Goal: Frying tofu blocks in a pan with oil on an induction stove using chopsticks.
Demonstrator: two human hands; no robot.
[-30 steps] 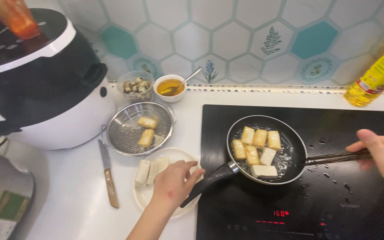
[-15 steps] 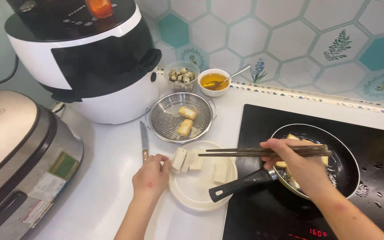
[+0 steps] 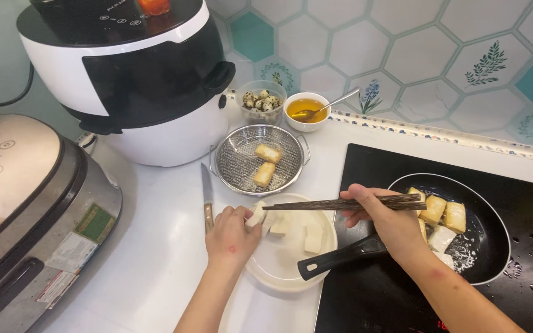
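My left hand (image 3: 232, 234) rests on the left rim of a white plate (image 3: 282, 271) and pinches a white tofu piece (image 3: 256, 214). More raw tofu pieces (image 3: 313, 237) lie on the plate. My right hand (image 3: 385, 221) holds dark wooden chopsticks (image 3: 334, 204) level, with their tips pointing left at the tofu by my left fingers. Under my right wrist runs the black handle (image 3: 340, 257) of a black frying pan (image 3: 485, 250), where several tofu pieces (image 3: 444, 213) are frying.
A steel mesh strainer (image 3: 242, 159) holds two fried tofu pieces. A knife (image 3: 206, 197) lies left of the plate. Behind are a bowl of quail eggs (image 3: 260, 100) and a bowl of yellow liquid with a spoon (image 3: 306, 110). A black-and-white cooker (image 3: 137, 80) and a silver appliance (image 3: 26, 209) stand left. The pan sits on a black induction hob (image 3: 525, 308).
My right hand left the pan's far side and came left across the pan with the chopsticks over the plate. My left hand let go of the pan handle and took up a tofu piece.
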